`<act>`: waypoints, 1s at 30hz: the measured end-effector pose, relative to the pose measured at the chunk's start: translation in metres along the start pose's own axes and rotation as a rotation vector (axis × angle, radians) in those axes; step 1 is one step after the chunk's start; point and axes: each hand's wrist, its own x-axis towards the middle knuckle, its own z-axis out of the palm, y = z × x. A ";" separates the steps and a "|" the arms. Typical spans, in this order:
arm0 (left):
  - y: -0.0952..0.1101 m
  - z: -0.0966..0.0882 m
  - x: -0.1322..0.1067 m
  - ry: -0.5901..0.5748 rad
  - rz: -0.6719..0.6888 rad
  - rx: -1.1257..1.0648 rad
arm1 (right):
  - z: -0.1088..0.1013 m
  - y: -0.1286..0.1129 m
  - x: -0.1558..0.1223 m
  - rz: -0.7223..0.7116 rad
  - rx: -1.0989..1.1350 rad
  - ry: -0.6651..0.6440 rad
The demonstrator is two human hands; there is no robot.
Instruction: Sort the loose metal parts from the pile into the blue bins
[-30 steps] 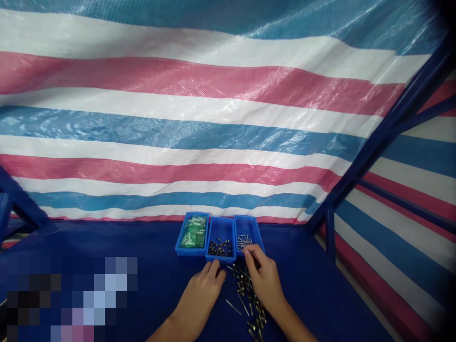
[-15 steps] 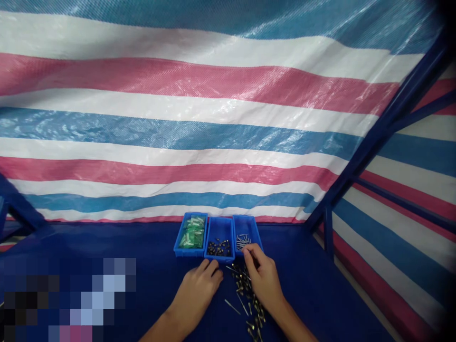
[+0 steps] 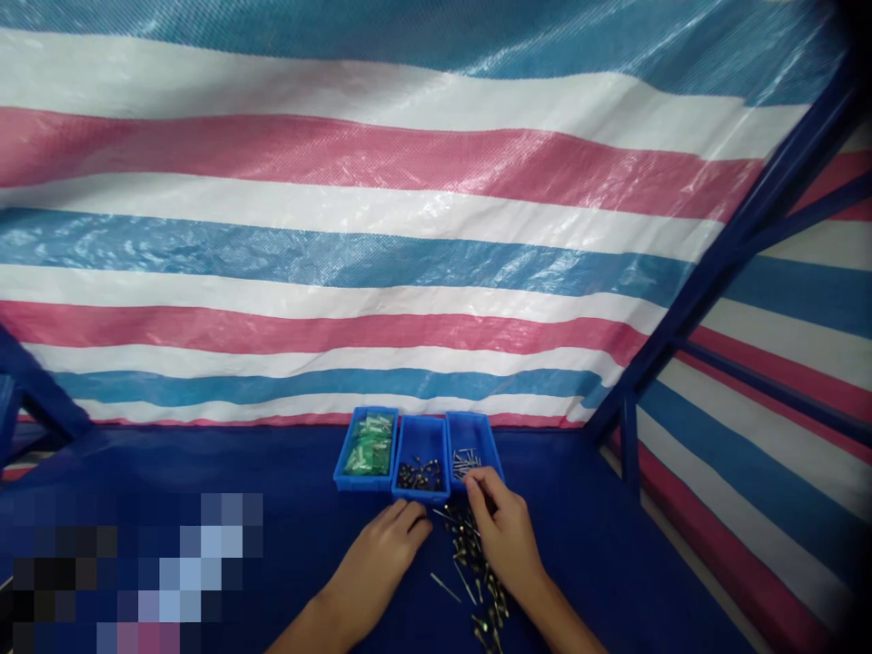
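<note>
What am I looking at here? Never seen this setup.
No robot: a person works bare-handed, seen by a head-worn camera looking forward and down. On the blue table, the left tray holds green pieces, the middle tray small dark pieces, and the right tray thin silvery pieces. The left hand is near the middle tray's front; the right hand is at the right tray's near end. Loose metal pieces lie between them. I can't tell whether either hand holds anything.
</note>
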 end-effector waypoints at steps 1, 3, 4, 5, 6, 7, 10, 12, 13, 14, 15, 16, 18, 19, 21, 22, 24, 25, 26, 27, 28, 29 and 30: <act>0.001 -0.002 0.000 -0.011 0.019 -0.024 | 0.000 0.000 0.000 -0.001 0.001 -0.001; 0.004 -0.005 0.001 -0.042 0.058 -0.058 | 0.000 0.000 0.000 -0.007 0.003 0.000; 0.004 -0.006 0.001 -0.056 0.080 -0.071 | 0.000 0.000 0.000 -0.011 0.004 0.002; 0.004 -0.007 0.001 -0.061 0.100 -0.082 | 0.000 0.000 0.000 -0.014 0.004 0.005; 0.004 -0.008 0.001 -0.060 0.115 -0.096 | -0.001 0.001 0.000 -0.017 0.003 0.010; 0.004 -0.008 0.001 -0.053 0.124 -0.110 | -0.001 0.001 0.000 -0.020 0.003 0.013; 0.002 -0.006 0.001 -0.022 0.125 -0.148 | -0.001 0.000 0.001 -0.028 0.000 0.023; 0.000 -0.001 0.001 -0.004 0.111 -0.143 | -0.001 -0.001 0.001 -0.032 0.001 0.027; -0.001 0.003 0.001 0.009 0.097 -0.130 | -0.001 -0.002 0.001 -0.032 0.000 0.027; -0.003 0.007 0.000 0.024 0.077 -0.110 | -0.002 -0.002 0.001 -0.029 -0.002 0.027; -0.005 0.013 0.000 0.048 0.058 -0.088 | -0.002 -0.002 0.001 -0.025 -0.004 0.024; -0.006 0.018 0.000 0.066 0.037 -0.076 | -0.002 -0.003 0.001 -0.021 -0.006 0.022; -0.008 0.026 0.000 0.096 -0.008 -0.068 | -0.001 -0.002 0.002 -0.013 -0.008 0.017; -0.009 0.029 0.000 0.097 -0.027 -0.065 | -0.001 -0.002 0.002 -0.012 -0.007 0.014; -0.008 0.030 0.000 0.079 -0.047 -0.064 | -0.001 -0.001 0.002 -0.012 -0.003 0.011; -0.007 0.029 0.001 0.064 -0.047 -0.064 | -0.001 -0.001 0.002 -0.014 -0.001 0.009; -0.005 0.024 0.001 0.049 -0.036 -0.063 | 0.000 0.000 0.001 -0.015 0.000 0.009; -0.003 0.022 0.002 0.053 -0.030 -0.068 | 0.000 0.000 0.001 -0.014 0.000 0.007; -0.002 0.020 0.002 0.061 -0.026 -0.081 | 0.000 0.001 0.001 -0.012 -0.001 0.006; -0.001 0.018 0.002 0.074 -0.024 -0.102 | 0.000 0.001 0.001 -0.010 0.000 0.005; -0.001 0.017 0.002 0.089 -0.027 -0.128 | 0.000 0.001 0.001 -0.008 0.002 0.004; -0.001 0.016 0.002 0.109 -0.032 -0.155 | 0.000 0.001 0.001 -0.006 0.002 0.004; -0.001 0.016 0.001 0.134 -0.038 -0.180 | -0.001 0.001 0.001 -0.005 0.003 0.004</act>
